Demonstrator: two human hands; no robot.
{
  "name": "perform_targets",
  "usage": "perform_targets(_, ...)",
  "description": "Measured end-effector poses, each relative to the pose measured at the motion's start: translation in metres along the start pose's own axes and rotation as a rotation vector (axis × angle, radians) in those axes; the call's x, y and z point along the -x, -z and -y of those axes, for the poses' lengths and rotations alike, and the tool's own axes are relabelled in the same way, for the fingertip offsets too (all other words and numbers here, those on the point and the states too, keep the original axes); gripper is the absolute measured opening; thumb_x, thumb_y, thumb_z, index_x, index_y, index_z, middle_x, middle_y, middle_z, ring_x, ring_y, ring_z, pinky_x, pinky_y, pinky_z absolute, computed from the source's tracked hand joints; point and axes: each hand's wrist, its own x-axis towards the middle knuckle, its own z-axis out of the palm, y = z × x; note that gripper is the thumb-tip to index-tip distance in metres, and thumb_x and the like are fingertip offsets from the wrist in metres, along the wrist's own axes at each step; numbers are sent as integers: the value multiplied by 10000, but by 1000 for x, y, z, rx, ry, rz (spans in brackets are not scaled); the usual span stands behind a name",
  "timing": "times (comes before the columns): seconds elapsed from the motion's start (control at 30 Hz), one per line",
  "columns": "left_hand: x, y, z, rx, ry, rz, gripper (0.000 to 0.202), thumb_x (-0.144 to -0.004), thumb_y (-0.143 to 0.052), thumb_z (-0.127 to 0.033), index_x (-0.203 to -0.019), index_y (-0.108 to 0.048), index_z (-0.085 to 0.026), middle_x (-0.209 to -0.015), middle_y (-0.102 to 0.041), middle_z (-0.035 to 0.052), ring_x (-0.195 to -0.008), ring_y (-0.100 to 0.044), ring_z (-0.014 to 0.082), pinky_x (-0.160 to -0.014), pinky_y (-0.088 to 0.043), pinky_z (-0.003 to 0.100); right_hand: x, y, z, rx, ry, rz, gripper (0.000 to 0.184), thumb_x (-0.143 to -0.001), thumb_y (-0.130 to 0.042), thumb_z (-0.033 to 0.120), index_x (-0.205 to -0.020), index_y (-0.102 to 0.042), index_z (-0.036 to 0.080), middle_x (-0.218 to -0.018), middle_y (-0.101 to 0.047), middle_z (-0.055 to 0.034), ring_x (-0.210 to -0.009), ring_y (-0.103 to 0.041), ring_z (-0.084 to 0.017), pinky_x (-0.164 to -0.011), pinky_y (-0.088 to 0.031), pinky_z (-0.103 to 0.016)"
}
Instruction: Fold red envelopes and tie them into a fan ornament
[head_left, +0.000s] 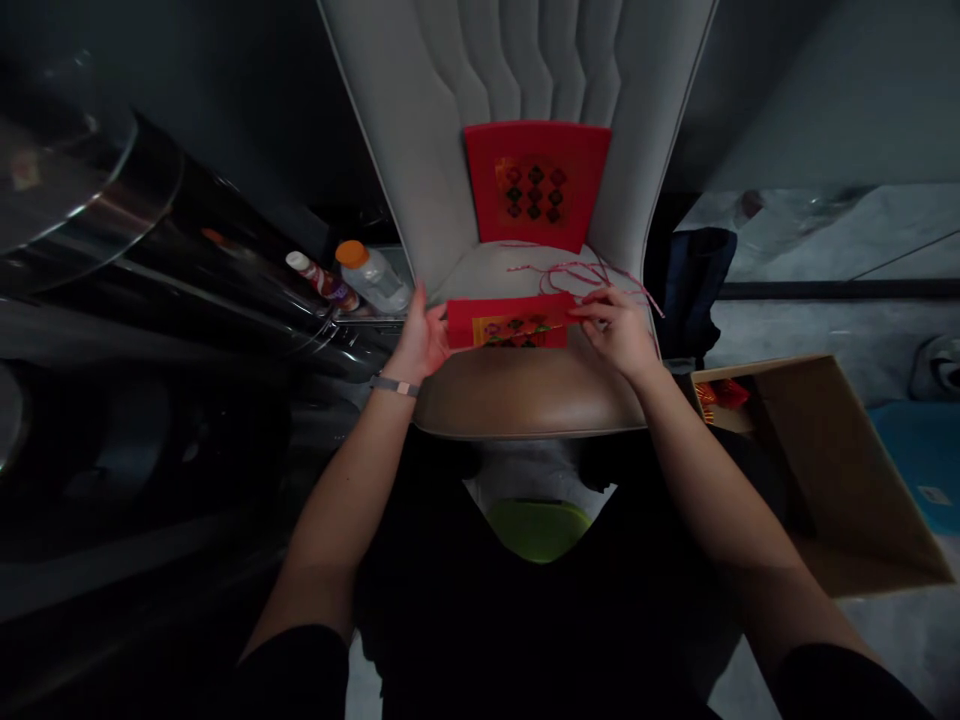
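A red envelope (459,322) with a gold and dark printed panel lies level between my two hands, above the chair seat. At its left end my left hand (424,338) grips the edge, thumb up and fingers partly hidden behind it. My right hand (619,328) is closed in a pinch at the right end, fingertips on the red edge. Just behind my right hand, thin pink-red string (559,270) lies in loose loops on the seat. A larger red packet (596,175) with a gold panel of dark diamond shapes leans upright against the chair back.
The grey chair (427,180) has a brown front seat edge (532,395). Left of it stand an orange-capped bottle (375,278) and a small white-capped bottle (330,285). An open cardboard box (832,450) with red-gold items (724,395) is at the right.
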Motion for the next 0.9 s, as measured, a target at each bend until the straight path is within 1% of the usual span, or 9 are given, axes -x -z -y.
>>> perform_targets(0.13,-13,5,19,-153,-64,-79,376,-745,-861,-298,-1086,-743,-191,-1029,-788,84,-887,-745,215,-877,-598,388,12,-13,-19,75,-71,196,384,-837,-643,157,-1192,-784,205,-1168,-699,-114,-1006,-688,-261,-982,-556,-417)
perform_targets(0.2,-18,4,25,-185,-109,-70,336,-744,-822,-205,-1070,-743,-177,-997,-787,66,-844,-736,179,-866,-592,343,17,-16,-23,50,-112,248,459,-820,-665,179,-1274,-736,182,-1161,-710,-118,-940,-691,-251,-930,-562,-404)
perform_targets(0.3,-20,1,24,-170,-179,-53,292,-762,-803,-196,-1044,-732,-167,-1019,-783,72,-893,-739,178,-898,-583,325,17,-17,-20,-93,-203,189,623,-779,-744,248,-1391,-638,192,-1191,-721,-108,-925,-686,-243,-881,-563,-387)
perform_targets(0.4,-17,-6,15,-87,-258,-28,328,-780,-825,-250,-1081,-711,-191,-1092,-775,83,-1043,-742,216,-979,-572,358,12,-19,-5,-362,-485,-24,720,-727,-849,408,-1378,-595,231,-1173,-734,-88,-852,-688,-219,-749,-567,-348)
perform_targets(0.47,-13,-13,10,-37,-332,10,344,-794,-836,-305,-1096,-699,-212,-1145,-768,89,-1161,-720,246,-1033,-558,387,9,-22,10,-650,-698,9,632,-718,-865,538,-1231,-646,240,-1060,-757,-79,-768,-689,-205,-634,-545,-318)
perform_targets(0.53,-7,-19,5,-53,-401,41,345,-814,-835,-367,-1098,-696,-229,-1169,-765,87,-1226,-700,265,-1064,-549,411,7,-24,26,-933,-820,156,557,-693,-896,573,-1081,-669,245,-951,-762,-63,-691,-677,-180,-548,-513,-282)
perform_targets(0.63,3,-21,-6,-246,-545,79,317,-825,-833,-432,-1042,-716,-234,-1186,-766,76,-1259,-686,279,-1115,-523,454,1,-19,42,-1176,-875,224,568,-645,-946,557,-1029,-647,265,-891,-758,-27,-637,-660,-152,-500,-498,-249)
perform_targets(0.8,5,2,-26,-716,-821,177,159,-835,-824,-363,-933,-786,-244,-1518,-608,52,-1459,-529,282,-1271,-358,499,-14,-1,31,-1255,-869,170,620,-793,-704,811,-1074,-617,265,-855,-769,-55,-700,-723,-215,-522,-559,-308)
perform_targets(0.9,-5,19,-24,-873,-802,187,75,-852,-770,-278,-899,-811,-235,-1635,-487,46,-1512,-467,291,-1292,-319,508,-14,-7,15,-1063,-826,116,460,-811,-823,598,-1028,-642,234,-795,-753,-33,-597,-678,-160,-451,-487,-244)
